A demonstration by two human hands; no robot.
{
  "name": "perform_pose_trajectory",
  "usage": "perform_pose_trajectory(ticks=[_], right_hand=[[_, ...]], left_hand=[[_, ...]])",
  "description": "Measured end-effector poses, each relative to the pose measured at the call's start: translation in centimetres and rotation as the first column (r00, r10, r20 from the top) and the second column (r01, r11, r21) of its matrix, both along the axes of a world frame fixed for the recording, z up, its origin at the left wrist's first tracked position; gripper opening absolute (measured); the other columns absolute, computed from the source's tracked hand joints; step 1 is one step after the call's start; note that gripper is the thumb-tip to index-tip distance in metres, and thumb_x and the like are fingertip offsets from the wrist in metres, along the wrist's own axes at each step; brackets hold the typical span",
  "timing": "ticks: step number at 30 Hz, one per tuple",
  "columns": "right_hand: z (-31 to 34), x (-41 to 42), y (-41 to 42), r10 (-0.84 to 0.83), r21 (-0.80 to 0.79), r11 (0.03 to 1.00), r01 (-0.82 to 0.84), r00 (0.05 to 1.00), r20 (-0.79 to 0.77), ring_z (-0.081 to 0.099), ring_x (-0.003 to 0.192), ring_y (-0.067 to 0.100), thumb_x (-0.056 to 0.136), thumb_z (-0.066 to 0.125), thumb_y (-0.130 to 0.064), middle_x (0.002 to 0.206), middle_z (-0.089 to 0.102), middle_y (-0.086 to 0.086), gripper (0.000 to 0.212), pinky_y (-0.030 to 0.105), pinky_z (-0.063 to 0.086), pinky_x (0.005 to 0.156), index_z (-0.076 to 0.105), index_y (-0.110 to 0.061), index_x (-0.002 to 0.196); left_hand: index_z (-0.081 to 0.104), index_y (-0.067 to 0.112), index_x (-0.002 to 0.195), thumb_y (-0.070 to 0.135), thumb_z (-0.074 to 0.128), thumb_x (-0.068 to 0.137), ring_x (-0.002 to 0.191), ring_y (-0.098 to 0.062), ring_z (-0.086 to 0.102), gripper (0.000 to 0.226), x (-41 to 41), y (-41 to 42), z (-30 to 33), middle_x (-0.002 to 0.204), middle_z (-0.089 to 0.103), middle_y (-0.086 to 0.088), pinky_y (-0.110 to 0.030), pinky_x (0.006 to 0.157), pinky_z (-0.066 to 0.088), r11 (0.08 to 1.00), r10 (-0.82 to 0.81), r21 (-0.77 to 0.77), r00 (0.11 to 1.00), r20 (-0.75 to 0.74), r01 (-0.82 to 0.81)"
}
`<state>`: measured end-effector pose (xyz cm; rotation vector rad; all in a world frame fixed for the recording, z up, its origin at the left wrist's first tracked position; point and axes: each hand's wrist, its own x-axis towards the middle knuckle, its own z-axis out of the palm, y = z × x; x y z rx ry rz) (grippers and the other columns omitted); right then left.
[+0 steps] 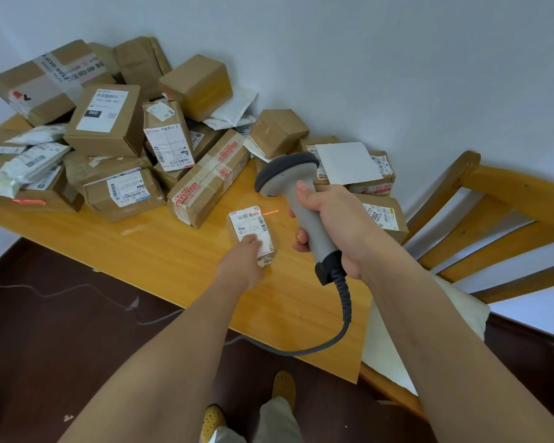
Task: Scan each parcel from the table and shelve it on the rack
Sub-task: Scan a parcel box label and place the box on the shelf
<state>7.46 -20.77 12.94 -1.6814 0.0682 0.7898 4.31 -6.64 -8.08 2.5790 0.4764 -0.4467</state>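
A small labelled parcel (252, 233) is steadied flat on the counter (160, 254) by the left hand (242, 260), fingertips pressed on its label; the barcode scanner (296, 203) is gripped in the right hand (330, 219), its red line aimed across the barcode.

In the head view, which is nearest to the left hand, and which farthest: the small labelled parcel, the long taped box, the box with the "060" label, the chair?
From the left hand:
1. Small labelled parcel, under its fingertips.
2. Long taped box, just behind, edge of the pile.
3. Box with the "060" label, far back left, on the pile.
4. Chair, far right, beyond the table.
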Motion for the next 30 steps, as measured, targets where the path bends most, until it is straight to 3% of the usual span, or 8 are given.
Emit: perform_pose_trajectory(ticks=[4, 6, 11, 15, 18, 21, 26, 30], right_hand=[[-0.1, 0.3, -0.3, 0.006, 0.008, 1.0, -0.006, 1.0, -0.011, 0.052, 0.059, 0.016, 0.1, 0.054, -0.037, 0.099, 0.056, 0.014, 0.034, 0.038, 0.056, 0.071, 0.053, -0.01, 0.12], [-0.2, 0.5, -0.5, 0.006, 0.008, 1.0, -0.005, 1.0, -0.031, 0.053, 0.059, 0.016, 0.1, 0.054, -0.038, 0.1, 0.056, 0.014, 0.035, 0.036, 0.057, 0.067, 0.053, -0.01, 0.12], [-1.2, 1.5, -1.4, 0.021, 0.029, 0.999, -0.018, 0.995, -0.097, 0.051, 0.054, 0.015, 0.1, 0.052, -0.037, 0.094, 0.059, 0.015, 0.032, 0.034, 0.056, 0.061, 0.055, -0.008, 0.112], [-3.7, 2.9, -1.5, 0.016, 0.072, 0.997, -0.009, 0.995, -0.102, 0.045, 0.047, 0.013, 0.096, 0.061, -0.027, 0.096, 0.064, 0.012, 0.022, 0.029, 0.05, 0.052, 0.06, -0.008, 0.106], [-6.5, 3.5, -0.6, 0.004, 0.026, 1.0, -0.002, 0.998, -0.065, 0.044, 0.044, 0.01, 0.091, 0.069, -0.014, 0.073, 0.051, 0.009, 0.017, 0.026, 0.05, 0.048, 0.059, -0.008, 0.104], [-8.6, 2.7, 1.2, 0.032, 0.014, 0.999, -0.031, 0.999, -0.043, 0.044, 0.045, 0.01, 0.091, 0.066, -0.004, 0.074, 0.048, 0.008, 0.021, 0.026, 0.049, 0.049, 0.055, -0.006, 0.109], [-9.3, -1.9, 6.5, 0.145, 0.054, 0.987, -0.148, 0.987, 0.063, 0.047, 0.044, 0.01, 0.088, 0.068, 0.0, 0.085, 0.054, 0.01, 0.036, 0.027, 0.051, 0.053, 0.051, -0.007, 0.119], [-7.3, -8.4, 12.0, 0.229, 0.129, 0.958, -0.255, 0.955, 0.188, 0.058, 0.064, 0.013, 0.081, 0.077, -0.003, 0.106, 0.061, 0.01, 0.05, 0.021, 0.051, 0.055, 0.051, -0.012, 0.124]], left_hand=[[0.047, 0.01, 0.129, 0.011, 0.052, 0.092, 0.086, -0.022, 0.057, 0.038, -0.4, -0.6, -0.5, 0.138, 0.036, 0.002, -0.031, 0.057, 0.041, 0.978, 0.207, -0.042, 0.948, 0.242, -0.203], [0.043, 0.005, 0.124, 0.016, 0.054, 0.094, 0.08, -0.025, 0.056, 0.034, -0.1, -0.8, -0.6, 0.132, 0.034, -0.008, -0.03, 0.056, 0.039, 0.914, 0.405, -0.11, 0.862, 0.303, -0.391], [0.034, -0.001, 0.139, 0.042, 0.063, 0.092, 0.109, -0.036, 0.054, 0.071, 1.4, 0.0, -1.7, 0.141, 0.03, -0.016, -0.038, 0.077, 0.045, 0.54, 0.773, -0.349, 0.615, -0.154, -0.766], [0.052, 0.001, 0.131, 0.031, 0.051, 0.101, 0.103, -0.032, 0.062, 0.043, 1.2, 0.5, -4.1, 0.127, 0.06, -0.015, -0.045, 0.081, 0.056, 0.236, 0.787, -0.654, 0.537, -0.305, -0.718], [0.056, -0.005, 0.123, 0.017, 0.05, 0.102, 0.095, -0.027, 0.065, 0.031, 0.1, 0.9, -4.0, 0.119, 0.062, -0.015, -0.038, 0.08, 0.056, 0.038, 0.821, -0.75, 0.448, -0.353, -0.661], [0.055, -0.007, 0.125, 0.013, 0.052, 0.101, 0.108, -0.03, 0.062, 0.032, -2.3, 2.5, -2.7, 0.124, 0.062, -0.016, -0.038, 0.09, 0.054, -0.022, 0.811, -0.791, 0.452, -0.371, -0.611], [0.054, -0.008, 0.127, 0.007, 0.049, 0.1, 0.102, -0.027, 0.064, 0.031, -9.2, 6.5, 2.9, 0.122, 0.063, -0.019, -0.029, 0.076, 0.06, -0.179, 0.779, -0.883, 0.485, -0.397, -0.435], [0.054, -0.006, 0.128, 0.007, 0.046, 0.101, 0.111, -0.03, 0.063, 0.031, -17.1, 10.2, 8.2, 0.124, 0.064, -0.02, -0.031, 0.083, 0.059, -0.25, 0.8, -0.932, 0.487, -0.352, -0.263]])
